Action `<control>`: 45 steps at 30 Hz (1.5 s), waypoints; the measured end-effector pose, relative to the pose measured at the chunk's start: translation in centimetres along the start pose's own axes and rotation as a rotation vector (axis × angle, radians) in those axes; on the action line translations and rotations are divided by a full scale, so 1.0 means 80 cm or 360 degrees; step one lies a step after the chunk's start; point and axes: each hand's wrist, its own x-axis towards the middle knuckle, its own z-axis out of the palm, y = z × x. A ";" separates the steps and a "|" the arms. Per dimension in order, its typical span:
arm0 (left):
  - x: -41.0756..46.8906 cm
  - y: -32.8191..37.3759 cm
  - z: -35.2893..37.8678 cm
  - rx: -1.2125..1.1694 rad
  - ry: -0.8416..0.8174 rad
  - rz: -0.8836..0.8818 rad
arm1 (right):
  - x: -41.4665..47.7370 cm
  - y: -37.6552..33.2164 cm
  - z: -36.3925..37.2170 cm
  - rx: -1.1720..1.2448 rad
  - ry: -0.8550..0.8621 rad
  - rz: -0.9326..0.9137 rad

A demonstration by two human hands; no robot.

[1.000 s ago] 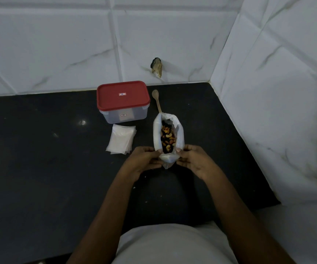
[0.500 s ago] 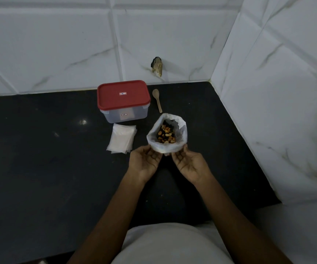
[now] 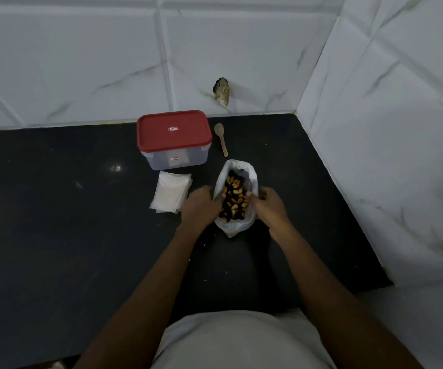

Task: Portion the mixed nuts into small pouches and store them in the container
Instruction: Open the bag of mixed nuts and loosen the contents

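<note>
Red lid [image 3: 174, 130], black counter [image 3: 55, 235], white pouches [image 3: 171, 194], white bag [image 3: 237, 227], brown-and-black nuts [image 3: 235, 198], grey-veined white wall tiles [image 3: 81, 62].

Bag [image 3: 233, 227] on bench [image 3: 55, 222], mouth open, nuts [image 3: 233, 201] visible inside. Left hand [image 3: 200, 206] grips the bag's left edge and right hand [image 3: 268, 205] grips its right edge. Fingers mostly hidden behind the plastic. Pouches [image 3: 171, 193] in a flat stack just left of left hand; can't tell if they touch. Container [image 3: 176, 159] just behind the stack, red lid [image 3: 173, 130] on. Spoon [image 3: 221, 138] lies just right of container, bowl toward wall, handle toward bag, touching neither. Small dark lump [image 3: 221, 91] on the wall above spoon; can't tell what it is.
</note>
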 end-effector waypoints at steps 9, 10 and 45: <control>0.025 -0.010 -0.009 -0.0215 -0.0392 -0.0075 | 0.017 -0.021 -0.003 -0.0318 -0.0125 -0.0116; 0.028 -0.008 -0.010 -0.0184 -0.0327 -0.0078 | 0.021 -0.022 -0.003 -0.0372 -0.0093 -0.0150; 0.075 0.033 -0.009 0.0054 0.0001 0.0085 | 0.066 -0.040 0.003 -0.0800 0.0040 -0.0502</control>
